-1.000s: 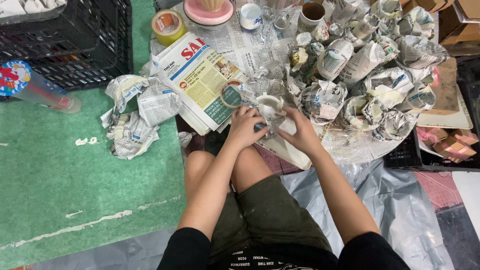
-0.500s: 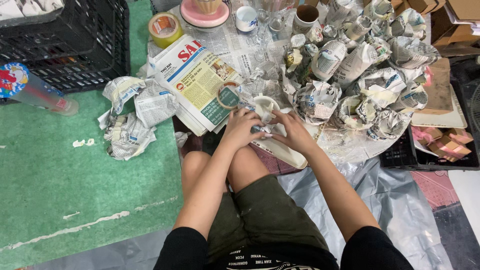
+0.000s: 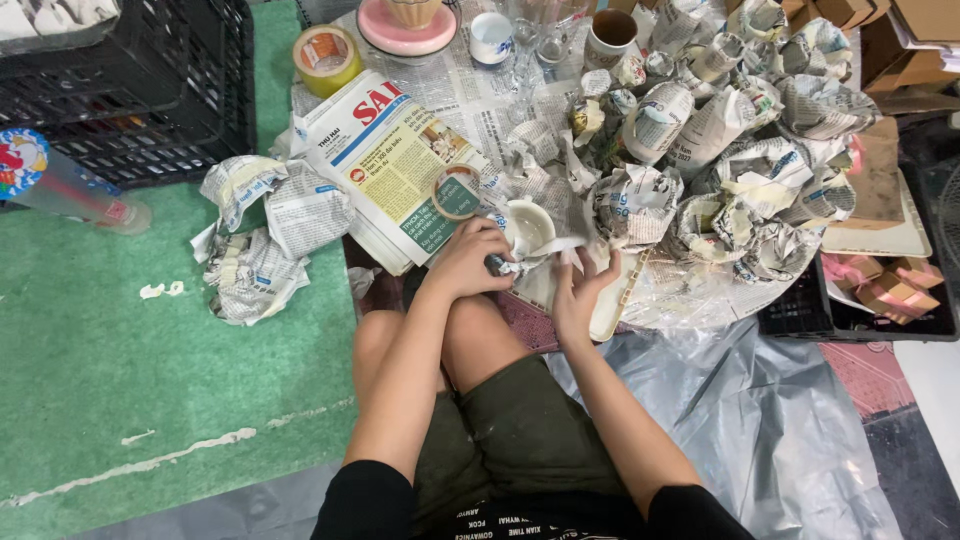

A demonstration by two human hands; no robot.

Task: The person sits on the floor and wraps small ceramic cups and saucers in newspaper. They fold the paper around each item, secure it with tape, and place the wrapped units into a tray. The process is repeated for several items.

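1. A person sits on the floor, seen from above, knees bent, with both bare arms reaching forward over a spread of newspaper.
2. The left hand (image 3: pixel 468 262) is curled closed around a crumpled strip of newspaper (image 3: pixel 520 262), which it presses against the side of a small white cup (image 3: pixel 528 226).
3. The right hand (image 3: pixel 580 298) is half open, fingers spread and pointing forward. Its fingertips touch the paper just beside the cup; it grips nothing firmly.
4. The white cup stands upright between the two hands, just ahead of the knees, on the newspaper.
5. A roll of clear tape (image 3: pixel 457 192) lies on a folded newspaper stack (image 3: pixel 385 160), just beyond the left hand.
6. To the right sits a crowded heap of newspaper-wrapped bundles (image 3: pixel 700 170).
7. To the left, crumpled paper wads (image 3: pixel 262 235) lie on a green mat (image 3: pixel 110 400).
8. A black plastic crate (image 3: pixel 130 90) stands at the far left, with a roll of tan tape (image 3: pixel 327 58) near it.
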